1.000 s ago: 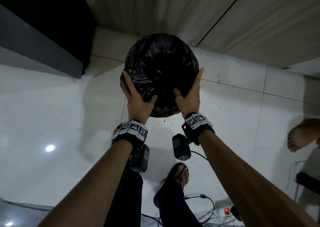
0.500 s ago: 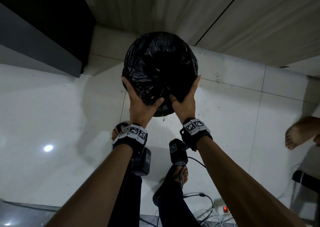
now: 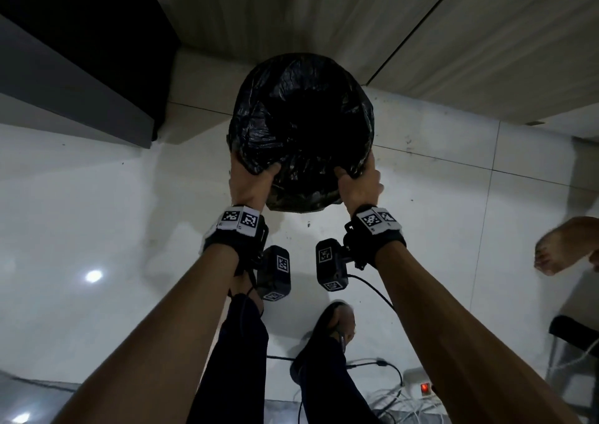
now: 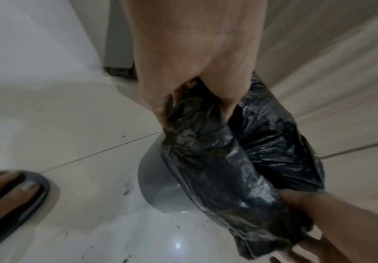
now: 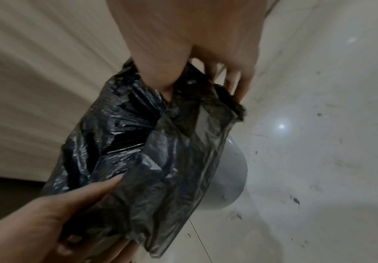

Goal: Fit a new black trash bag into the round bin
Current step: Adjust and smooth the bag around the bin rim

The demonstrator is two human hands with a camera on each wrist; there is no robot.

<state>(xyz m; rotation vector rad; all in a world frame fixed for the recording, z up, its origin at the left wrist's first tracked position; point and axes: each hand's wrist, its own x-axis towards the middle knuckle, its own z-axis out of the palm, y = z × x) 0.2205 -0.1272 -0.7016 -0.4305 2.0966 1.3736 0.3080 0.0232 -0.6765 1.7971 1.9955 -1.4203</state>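
A black trash bag (image 3: 301, 122) lines the round bin and folds over its rim. The bin's grey wall (image 4: 158, 185) shows below the fold in both wrist views (image 5: 230, 170). My left hand (image 3: 251, 182) grips the bag's folded edge at the near left of the rim, thumb inside. My right hand (image 3: 358, 183) grips the edge at the near right, thumb hooked inside and fingers outside. In the left wrist view the left hand (image 4: 183, 85) bunches the bag (image 4: 239, 160). In the right wrist view the right hand (image 5: 194, 62) pinches the bag (image 5: 138, 151).
The bin stands on white tiles beside a wood-grain wall (image 3: 324, 12). A dark cabinet (image 3: 81, 67) is at the left. My sandalled feet (image 3: 337, 326) and cables with a power strip (image 3: 421, 388) lie below. Another person's bare foot (image 3: 564, 245) is at the right.
Both hands have gone from lying flat against the bag's sides to curling round its folded edge, and they have spread apart along the near rim.
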